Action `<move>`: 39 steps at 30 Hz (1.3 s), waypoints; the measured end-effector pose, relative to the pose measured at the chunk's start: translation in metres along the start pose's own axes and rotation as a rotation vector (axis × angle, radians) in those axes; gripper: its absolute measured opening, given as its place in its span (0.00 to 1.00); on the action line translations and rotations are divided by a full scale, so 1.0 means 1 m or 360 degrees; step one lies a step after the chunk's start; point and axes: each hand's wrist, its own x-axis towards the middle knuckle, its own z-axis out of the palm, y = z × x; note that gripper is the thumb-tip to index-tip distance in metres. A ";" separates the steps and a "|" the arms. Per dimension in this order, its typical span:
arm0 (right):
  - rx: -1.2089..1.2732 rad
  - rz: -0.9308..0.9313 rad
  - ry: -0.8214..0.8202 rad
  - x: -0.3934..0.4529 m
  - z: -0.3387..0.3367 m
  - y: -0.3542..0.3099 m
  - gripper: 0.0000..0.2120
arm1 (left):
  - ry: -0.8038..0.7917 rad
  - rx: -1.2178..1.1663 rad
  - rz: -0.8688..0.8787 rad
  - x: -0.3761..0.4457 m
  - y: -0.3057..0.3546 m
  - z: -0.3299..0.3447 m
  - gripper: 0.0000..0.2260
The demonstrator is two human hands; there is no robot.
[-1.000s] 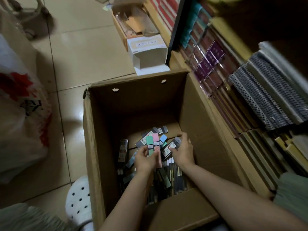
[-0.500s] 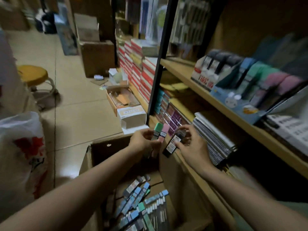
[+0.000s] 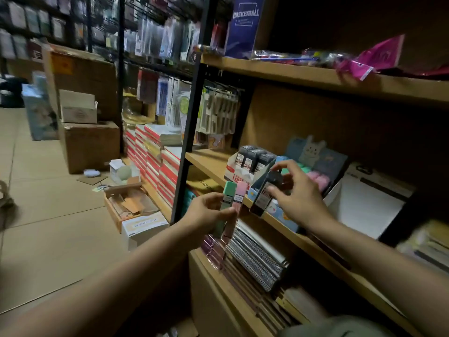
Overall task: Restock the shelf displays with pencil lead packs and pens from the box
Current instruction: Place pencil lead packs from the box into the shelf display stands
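A: Black casing, white label: the dark lead pack [image 3: 266,194] is pinched between thumb and fingertips of the right hand [image 3: 298,198], just in front of the blue display tray [image 3: 261,177] on the wooden shelf [image 3: 209,159]. The remaining fingers are spread.

B: Status of the left hand [image 3: 206,212]?

A: Closed around two upright packs, the green pack [image 3: 228,193] and the pink pack [image 3: 239,198], held side by side below the shelf edge.

B: Failure modes?

A: Three are judged likely. First, the pinch is light and high on the dark lead pack; contact with the tray wall could tip it out of the grip. Second, the grey-capped packs [image 3: 252,159] stand in a separate red-and-white carton [image 3: 239,176] just beside the tray; a wrong-slot insertion mixes stock. Third, the two packs in the left hand are only clamped at mid-length; either could slide free onto the spiral notebooks [image 3: 257,261] below.

B: Cause?

A: Dim light, tight slots, both hands loaded.
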 end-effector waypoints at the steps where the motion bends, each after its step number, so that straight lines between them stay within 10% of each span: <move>1: -0.0029 -0.0009 0.0010 0.011 -0.008 -0.003 0.17 | -0.0007 -0.0032 0.0013 0.003 0.006 0.001 0.11; 39: -0.1184 0.0127 -0.0009 0.149 0.048 0.049 0.15 | 0.0067 -0.0261 0.0042 0.088 -0.007 0.003 0.17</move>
